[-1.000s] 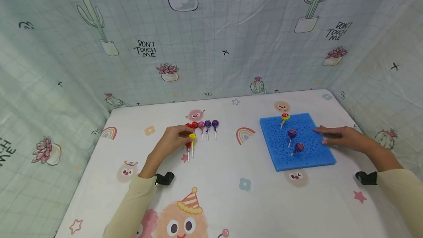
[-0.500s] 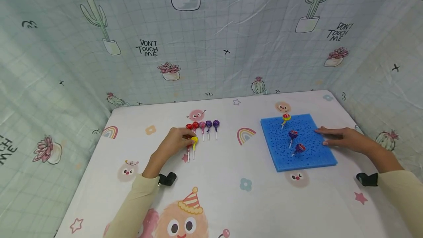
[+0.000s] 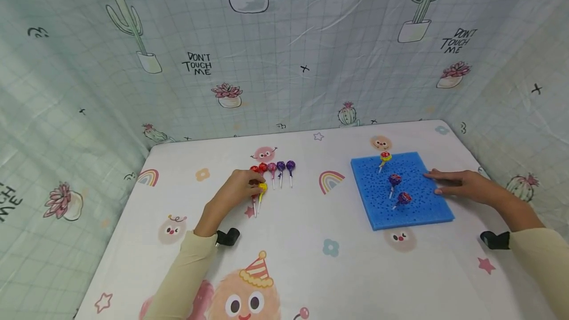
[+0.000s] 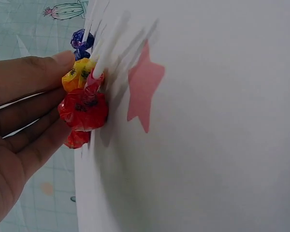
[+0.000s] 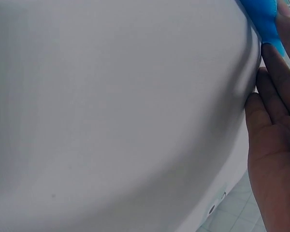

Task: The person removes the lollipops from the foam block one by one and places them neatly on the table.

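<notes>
My left hand (image 3: 237, 189) pinches a yellow lollipop (image 3: 263, 187) between thumb and fingers, its white stick pointing toward me. Right beside it is a red lollipop (image 4: 84, 110), partly covered by the hand in the head view. Just beyond the fingertips lies a row of lollipops: red ones (image 3: 263, 167), a pink one (image 3: 272, 168) and two purple ones (image 3: 291, 165). On the right, my right hand (image 3: 467, 186) rests with extended fingers against the right edge of a blue foam board (image 3: 418, 211). Its thumb overlaps the foam in the right wrist view.
Upright in the foam stand a red-and-yellow lollipop (image 3: 385, 157) and two purple-and-red lollipops (image 3: 394, 180), the nearer one leaning. A white printed cloth (image 3: 302, 241) covers the table. Cactus-print curtains (image 3: 284, 53) hang behind and at the sides.
My left hand has shifted slightly right with the yellow lollipop, whose stick now slants toward the red lollipop's stick. My right hand stays at the foam's edge.
</notes>
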### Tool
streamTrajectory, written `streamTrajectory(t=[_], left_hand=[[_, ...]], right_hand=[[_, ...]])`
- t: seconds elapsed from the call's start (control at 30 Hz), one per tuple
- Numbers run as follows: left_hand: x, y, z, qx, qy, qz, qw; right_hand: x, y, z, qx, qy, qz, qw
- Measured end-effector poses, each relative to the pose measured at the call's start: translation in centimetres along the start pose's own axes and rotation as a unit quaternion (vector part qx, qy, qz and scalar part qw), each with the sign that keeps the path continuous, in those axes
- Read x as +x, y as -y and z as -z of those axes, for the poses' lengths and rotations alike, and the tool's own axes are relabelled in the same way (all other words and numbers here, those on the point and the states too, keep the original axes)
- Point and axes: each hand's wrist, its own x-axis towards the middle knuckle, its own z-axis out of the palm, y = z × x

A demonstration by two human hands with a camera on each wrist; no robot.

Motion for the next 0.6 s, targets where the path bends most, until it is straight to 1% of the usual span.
streamTrajectory(t=[0.17,0.3,0.43,0.6], left_hand=[[0.1,-0.4,0.4,-0.005,-0.001,-0.015,0.9999],[0.6,-1.5,0.7,-0.014,-0.010,-0.034,0.9993],[2.0,-3.4,0.8,-0.038,-0.021,-0.062,0.9972],[4.4,-6.6,0.1,-0.068,-0.013,-0.100,0.9926]], right_hand=[[0.1,-0.1,-0.1,0.003,-0.002,0.009,1.000],[0.2,-0.3,-0.2,0.000,-0.003,0.015,1.000],[0.1,-0.2,-0.1,-0.001,-0.005,0.018,1.000],[0.1,0.1,0.1,-0.009,-0.010,0.024,1.000]])
